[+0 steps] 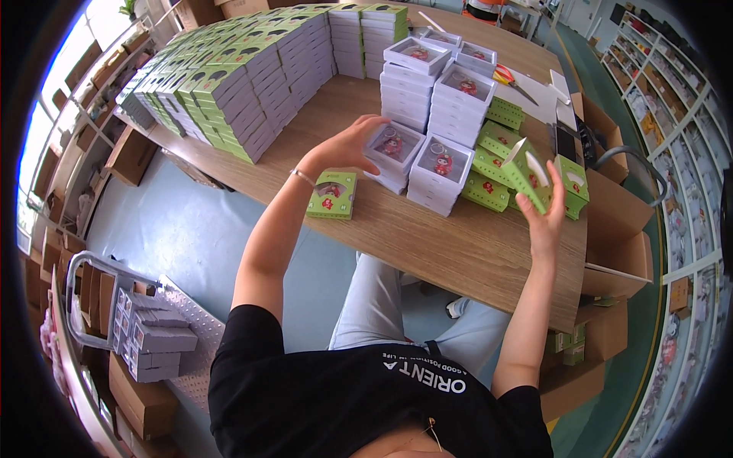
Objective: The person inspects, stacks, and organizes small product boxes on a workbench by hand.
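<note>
Currently, a person works with both hands at the near edge of a wooden table [427, 248]. The right hand [545, 217] holds one tilted green sleeve [521, 169] between thumb and fingers, above the table's right part, beside a pile of green sleeves [487, 189]. The left hand [341, 148] has thumb and fingers wide apart at the left side of a white box [392, 146], which shows a red figure; from my place I cannot tell whether they grip it. This box lies on a short stack, before taller white stacks [460, 114]. One green pack [332, 200] lies at the near edge, and scissors [516, 83] lie toward the right edge.
</note>
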### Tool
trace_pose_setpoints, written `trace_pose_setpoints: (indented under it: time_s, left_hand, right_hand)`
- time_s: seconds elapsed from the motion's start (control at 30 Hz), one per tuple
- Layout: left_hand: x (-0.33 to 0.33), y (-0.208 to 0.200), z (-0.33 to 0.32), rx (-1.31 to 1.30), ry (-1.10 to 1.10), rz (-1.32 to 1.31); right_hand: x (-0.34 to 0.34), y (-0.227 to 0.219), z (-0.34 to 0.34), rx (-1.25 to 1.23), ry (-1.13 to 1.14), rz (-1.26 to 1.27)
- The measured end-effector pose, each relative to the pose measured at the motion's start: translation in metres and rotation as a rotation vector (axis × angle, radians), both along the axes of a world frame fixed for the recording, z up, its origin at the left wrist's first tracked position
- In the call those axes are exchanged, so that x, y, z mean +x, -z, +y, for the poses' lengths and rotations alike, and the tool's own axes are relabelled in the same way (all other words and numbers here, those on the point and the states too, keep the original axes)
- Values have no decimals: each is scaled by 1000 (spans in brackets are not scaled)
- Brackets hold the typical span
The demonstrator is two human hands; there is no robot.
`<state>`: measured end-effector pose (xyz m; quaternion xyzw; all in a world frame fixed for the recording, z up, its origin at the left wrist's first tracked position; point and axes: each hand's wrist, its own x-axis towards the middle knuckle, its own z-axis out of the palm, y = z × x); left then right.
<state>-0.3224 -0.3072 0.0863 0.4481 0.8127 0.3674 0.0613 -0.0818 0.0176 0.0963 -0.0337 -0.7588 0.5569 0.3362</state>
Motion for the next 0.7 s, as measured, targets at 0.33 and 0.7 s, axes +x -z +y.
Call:
trace_pose_setpoints:
  time_s: [0.33,0.7]
  left_hand:
    - [-9,-2,10,-269,-46,101]
    - [136,-74,-16,3,-150,175]
  right_hand:
    - [42,23,-31,80,-51,-9]
    - [37,14,-101,486,-69,145]
